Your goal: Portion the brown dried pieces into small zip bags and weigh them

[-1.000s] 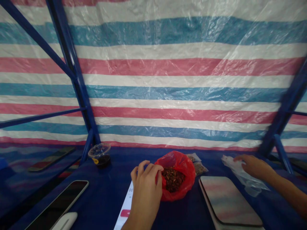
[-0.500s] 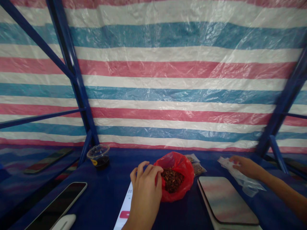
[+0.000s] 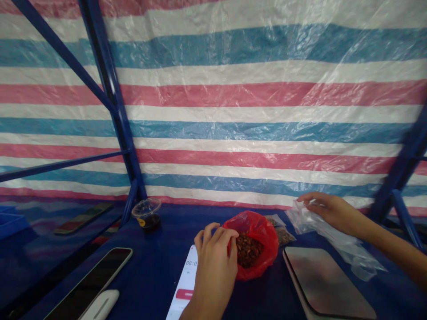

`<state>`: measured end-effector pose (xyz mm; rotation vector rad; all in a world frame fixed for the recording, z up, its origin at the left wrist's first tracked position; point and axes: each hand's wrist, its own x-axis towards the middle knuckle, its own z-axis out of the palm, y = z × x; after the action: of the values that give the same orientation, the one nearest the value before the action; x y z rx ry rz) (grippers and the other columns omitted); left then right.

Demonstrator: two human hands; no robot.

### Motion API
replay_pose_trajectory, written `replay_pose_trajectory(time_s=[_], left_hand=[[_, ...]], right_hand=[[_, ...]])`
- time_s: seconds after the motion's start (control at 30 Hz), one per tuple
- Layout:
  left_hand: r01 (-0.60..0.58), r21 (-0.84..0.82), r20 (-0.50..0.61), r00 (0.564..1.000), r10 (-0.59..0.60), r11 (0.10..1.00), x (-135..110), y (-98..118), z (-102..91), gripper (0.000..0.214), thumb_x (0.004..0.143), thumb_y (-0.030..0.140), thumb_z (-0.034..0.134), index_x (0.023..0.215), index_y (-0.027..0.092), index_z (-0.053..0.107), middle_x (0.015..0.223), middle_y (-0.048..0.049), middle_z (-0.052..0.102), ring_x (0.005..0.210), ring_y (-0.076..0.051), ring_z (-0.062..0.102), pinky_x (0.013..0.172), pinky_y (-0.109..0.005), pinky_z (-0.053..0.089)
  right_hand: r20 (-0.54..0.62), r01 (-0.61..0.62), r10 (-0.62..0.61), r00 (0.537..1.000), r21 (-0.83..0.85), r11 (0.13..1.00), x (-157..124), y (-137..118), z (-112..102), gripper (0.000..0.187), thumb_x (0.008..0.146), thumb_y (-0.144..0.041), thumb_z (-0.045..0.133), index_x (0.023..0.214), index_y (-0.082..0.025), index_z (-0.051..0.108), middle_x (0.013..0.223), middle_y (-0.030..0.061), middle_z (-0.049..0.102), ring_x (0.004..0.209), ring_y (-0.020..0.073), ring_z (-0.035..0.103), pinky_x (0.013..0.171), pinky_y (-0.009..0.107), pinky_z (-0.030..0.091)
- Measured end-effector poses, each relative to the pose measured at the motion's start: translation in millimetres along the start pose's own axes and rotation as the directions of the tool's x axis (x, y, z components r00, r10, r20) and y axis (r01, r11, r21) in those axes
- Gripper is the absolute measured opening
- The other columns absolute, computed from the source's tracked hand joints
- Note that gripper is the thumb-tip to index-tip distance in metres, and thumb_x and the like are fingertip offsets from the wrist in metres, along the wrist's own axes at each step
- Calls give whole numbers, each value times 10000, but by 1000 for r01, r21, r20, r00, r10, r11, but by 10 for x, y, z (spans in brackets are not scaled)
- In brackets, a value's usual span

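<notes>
A red plastic bag stands open on the blue table, its rim rolled outward, with small brown pieces like seeds or dried bits inside. My left hand is closed at the bag's left rim, fingers bent and thumb against the edge. On the right, my right hand pinches the top of a clear plastic bag. That bag's upper end is raised, and its lower part trails down toward the table. Behind the red bag lie small clear packets with brown contents.
A flat scale-like device with a shiny top is at front right. A phone with a lit timer screen lies partly under my left wrist. Farther left are a dark phone, a white device and a clear cup of dark liquid.
My right hand has risen and pulled the clear bag's top upward. My left hand stays at the red bag's rim. The whole view has shifted slightly left.
</notes>
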<state>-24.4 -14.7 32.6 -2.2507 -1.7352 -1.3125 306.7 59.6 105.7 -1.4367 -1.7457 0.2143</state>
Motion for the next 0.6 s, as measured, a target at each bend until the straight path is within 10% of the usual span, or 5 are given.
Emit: replay_pose_trajectory(time_s=[0.17,0.6], left_hand=[[14,-34,28,1000,-14,999,-6,29,0,306,966,25,575,934,265,762,1041,6,825,1190,-311,627,1035,-534,373],[44,-71,43,998,-41,997,21,-69,-67,301,933,-2,617,923,257,769,997,6,828,1160,-310,642,1028,-544,375]], right_hand=[[252,47,-17,968,-114,992,58,119,129,221,739,-221,643,836,-267,836,859,56,835,794,301,769,760,397,594],[108,-78,97,989,-167,983,-55,956,-221,113,610,-245,711,679,-238,800,752,130,817,704,340,788,667,390,624]])
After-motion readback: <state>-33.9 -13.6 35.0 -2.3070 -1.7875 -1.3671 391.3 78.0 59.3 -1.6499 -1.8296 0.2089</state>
